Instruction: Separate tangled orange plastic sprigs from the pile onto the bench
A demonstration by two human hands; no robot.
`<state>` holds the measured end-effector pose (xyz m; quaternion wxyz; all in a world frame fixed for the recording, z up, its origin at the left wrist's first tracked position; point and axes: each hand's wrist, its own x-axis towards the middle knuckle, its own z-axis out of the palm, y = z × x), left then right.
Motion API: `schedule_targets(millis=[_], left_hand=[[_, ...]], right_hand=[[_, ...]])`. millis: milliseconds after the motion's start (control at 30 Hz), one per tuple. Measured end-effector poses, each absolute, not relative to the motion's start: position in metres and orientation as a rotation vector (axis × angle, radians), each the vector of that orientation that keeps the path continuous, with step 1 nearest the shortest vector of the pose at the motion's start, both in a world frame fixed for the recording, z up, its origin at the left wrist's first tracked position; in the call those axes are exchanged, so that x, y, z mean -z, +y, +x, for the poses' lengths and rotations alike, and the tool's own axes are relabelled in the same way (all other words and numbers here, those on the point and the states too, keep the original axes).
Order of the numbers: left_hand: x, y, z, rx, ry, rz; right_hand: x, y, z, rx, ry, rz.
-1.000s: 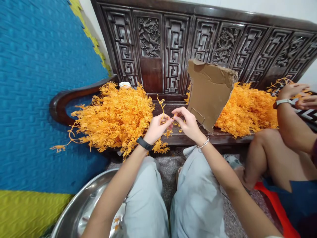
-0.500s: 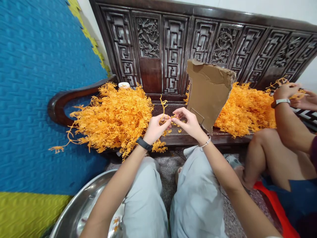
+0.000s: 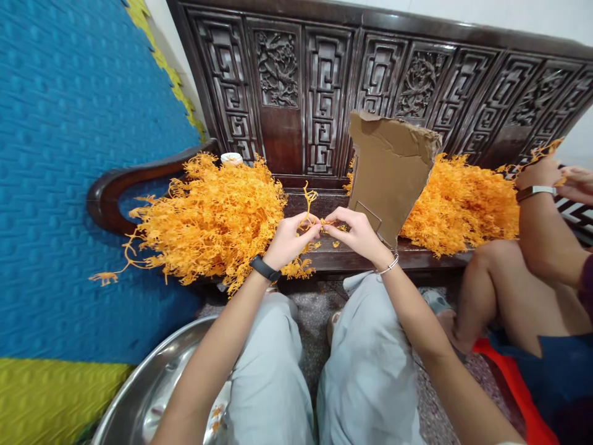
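Note:
Between my two hands is an orange branching plastic strand (image 3: pixel 309 199), its thin forked end rising above the fingers. My left hand (image 3: pixel 291 238) pinches it between thumb and fingertips. Close against it, my right hand (image 3: pixel 354 232) pinches a small orange bit at the strand's right end; its exact shape is too small to tell. A big tangled heap of similar orange plastic strands (image 3: pixel 213 222) lies left of my hands on the dark wooden bench (image 3: pixel 343 262). A few loose orange bits (image 3: pixel 336 244) lie on the seat under my fingers.
An upright cardboard sheet (image 3: pixel 393 167) stands right of my hands, with another orange heap (image 3: pixel 463 210) behind it. At far right, a co-worker's hands (image 3: pixel 540 173) hold orange strands. A metal basin (image 3: pixel 139 383) with small orange pieces sits low left. A white round object (image 3: pixel 231 159) stands behind the left heap.
The strand's upper end has turned slightly to the right, and my right fingertips have closed in around the bit beside my left hand. The co-worker's hands have shifted a little.

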<state>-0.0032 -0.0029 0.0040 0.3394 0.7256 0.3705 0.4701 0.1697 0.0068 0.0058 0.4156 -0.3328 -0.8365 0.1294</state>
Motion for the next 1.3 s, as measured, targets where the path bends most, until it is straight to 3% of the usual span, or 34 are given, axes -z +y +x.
schedule_targets(millis=[233,533,867,1300], left_hand=[[-0.002,-0.004,-0.007,-1.138,0.895,1.920],[-0.015,-0.014,-0.006,-0.982,0.903,1.840],[-0.013,-0.016,-0.007,-0.830,0.559,1.443],[-0.015,-0.015,0.004,-1.017,0.482,1.202]], right_hand=[[-0.010,0.002,0.172,-0.324,-2.088,-0.847],[-0.014,-0.002,0.172,-0.617,-2.099,-0.820],[-0.017,-0.009,0.168,-1.312,-1.873,-0.584],[-0.014,-0.012,0.153,-1.349,-1.616,-0.483]])
